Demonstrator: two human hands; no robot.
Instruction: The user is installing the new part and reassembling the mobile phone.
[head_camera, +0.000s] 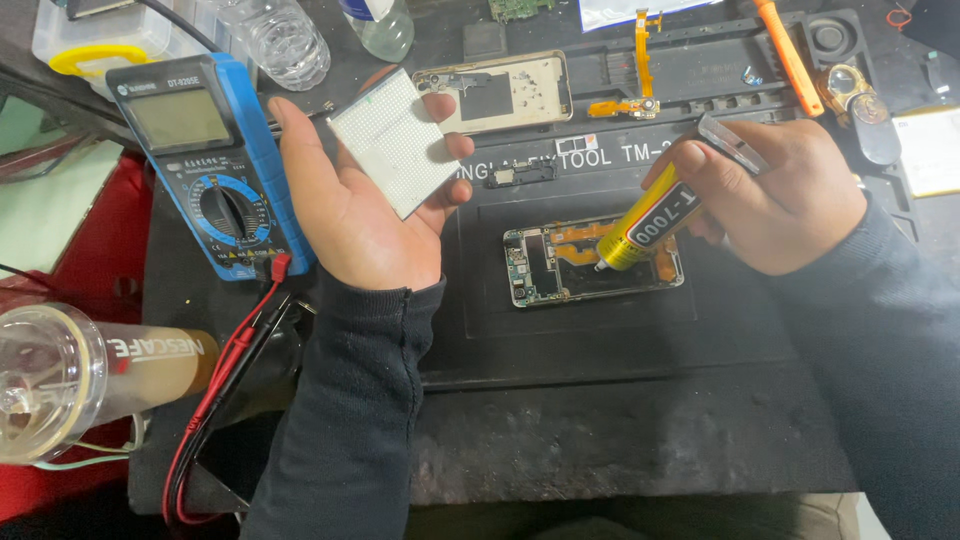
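I see left hand (365, 190) palm up, fingers curled on a white panel (397, 140) (dotted face up), beside the multimeter (205, 160). Right hand (775, 195) closed around a yellow glue tube (655, 220), nozzle down, touching the open phone (590, 262) on the black mat (600, 330).

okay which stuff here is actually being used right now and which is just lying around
In use: left hand holding white panel; right hand holding glue tube over open phone.
Lying about: multimeter, back cover, orange tool, bottles.
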